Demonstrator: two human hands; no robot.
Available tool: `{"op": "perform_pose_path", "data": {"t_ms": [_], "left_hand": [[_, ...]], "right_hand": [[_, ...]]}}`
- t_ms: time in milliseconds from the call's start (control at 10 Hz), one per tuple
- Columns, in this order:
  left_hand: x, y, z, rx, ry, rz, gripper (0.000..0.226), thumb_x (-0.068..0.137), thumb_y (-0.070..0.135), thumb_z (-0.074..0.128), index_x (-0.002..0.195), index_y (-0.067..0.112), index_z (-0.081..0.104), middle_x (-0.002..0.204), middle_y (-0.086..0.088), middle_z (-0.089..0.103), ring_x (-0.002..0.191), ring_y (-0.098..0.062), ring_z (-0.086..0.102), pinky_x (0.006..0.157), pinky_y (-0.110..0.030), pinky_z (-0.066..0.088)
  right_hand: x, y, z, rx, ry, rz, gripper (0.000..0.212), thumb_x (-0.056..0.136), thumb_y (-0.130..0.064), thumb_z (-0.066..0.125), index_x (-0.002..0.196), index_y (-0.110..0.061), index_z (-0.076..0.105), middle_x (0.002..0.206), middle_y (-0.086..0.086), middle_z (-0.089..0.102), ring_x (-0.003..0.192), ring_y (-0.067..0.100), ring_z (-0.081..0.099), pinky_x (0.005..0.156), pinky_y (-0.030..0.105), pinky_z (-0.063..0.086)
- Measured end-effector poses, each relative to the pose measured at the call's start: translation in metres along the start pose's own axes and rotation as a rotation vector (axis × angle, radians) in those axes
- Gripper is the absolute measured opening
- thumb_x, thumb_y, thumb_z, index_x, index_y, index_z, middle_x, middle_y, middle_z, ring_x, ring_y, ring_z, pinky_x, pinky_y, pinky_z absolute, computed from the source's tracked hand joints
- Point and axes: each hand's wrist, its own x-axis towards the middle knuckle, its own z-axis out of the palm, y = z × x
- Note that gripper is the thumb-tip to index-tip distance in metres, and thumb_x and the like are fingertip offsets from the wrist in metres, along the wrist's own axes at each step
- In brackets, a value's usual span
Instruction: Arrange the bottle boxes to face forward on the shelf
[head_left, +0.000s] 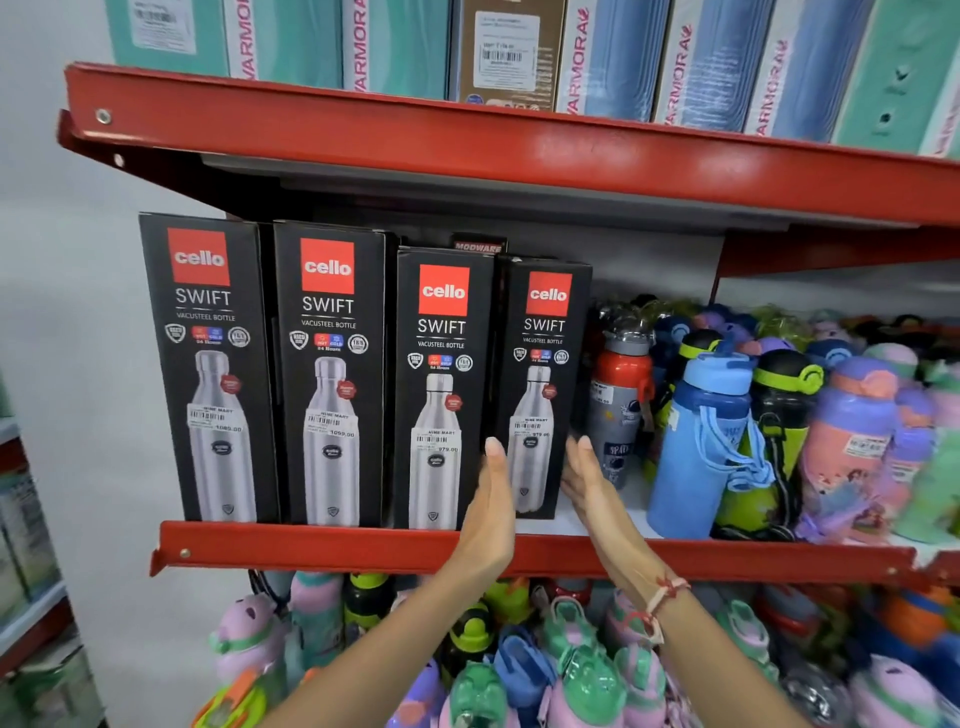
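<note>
Several black "cello SWIFT" bottle boxes stand in a row on the red middle shelf, printed fronts facing out. The rightmost bottle box is smaller and sits slightly further back than the third box. My left hand lies flat against its lower left side, fingers straight and together. Flat against the lower right side is my right hand, which has a red thread at the wrist. The box is pressed between the two palms. The two taller boxes at the left stand untouched.
Loose colourful bottles crowd the shelf right of the boxes, nearest a grey and red one and a blue one. More children's bottles fill the shelf below. The upper shelf holds tall teal and blue boxes.
</note>
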Motion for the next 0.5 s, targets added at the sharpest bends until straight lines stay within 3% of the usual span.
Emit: {"op": "perform_pose_path", "data": {"t_ms": [200,300,400,500], "left_hand": [[-0.029,0.000,-0.015,-0.086,-0.084,0.005,0.129,0.039,0.103,0.009,0.148,0.035,0.001,0.160,0.004,0.010,0.146,-0.016,0.014,0.121,-0.044,0.008],[-0.049,0.006,-0.021,-0.005,-0.134,0.016,0.124,0.043,0.102,0.006,0.148,0.036,0.001,0.160,0.004,0.010,0.147,-0.017,0.013,0.120,-0.046,0.009],[-0.055,0.006,-0.028,0.017,-0.232,0.135,0.091,0.081,0.078,0.006,0.151,0.020,0.006,0.159,0.000,0.012,0.147,-0.022,0.015,0.120,-0.044,0.013],[-0.063,0.021,-0.040,-0.160,-0.165,0.166,0.069,0.097,0.053,0.008,0.149,0.009,0.018,0.158,-0.003,0.017,0.146,-0.018,0.017,0.120,-0.036,0.015]], "right_hand": [[-0.032,-0.001,-0.006,-0.057,-0.030,0.014,0.090,0.072,-0.075,0.029,0.148,-0.027,0.024,0.156,0.002,0.027,0.138,0.020,0.034,0.108,0.029,0.022],[-0.049,-0.007,-0.003,-0.089,-0.041,0.009,0.091,0.073,-0.077,0.028,0.149,-0.027,0.023,0.156,0.001,0.027,0.138,0.018,0.034,0.109,0.030,0.021],[-0.057,-0.011,-0.001,-0.108,-0.014,0.033,0.089,0.075,-0.076,0.028,0.148,-0.026,0.026,0.155,0.003,0.030,0.137,0.020,0.036,0.114,0.035,0.021],[-0.070,-0.033,0.013,-0.183,0.139,-0.114,0.076,0.082,-0.074,0.030,0.145,-0.030,0.035,0.150,-0.005,0.038,0.136,0.015,0.036,0.113,0.033,0.023]]}}
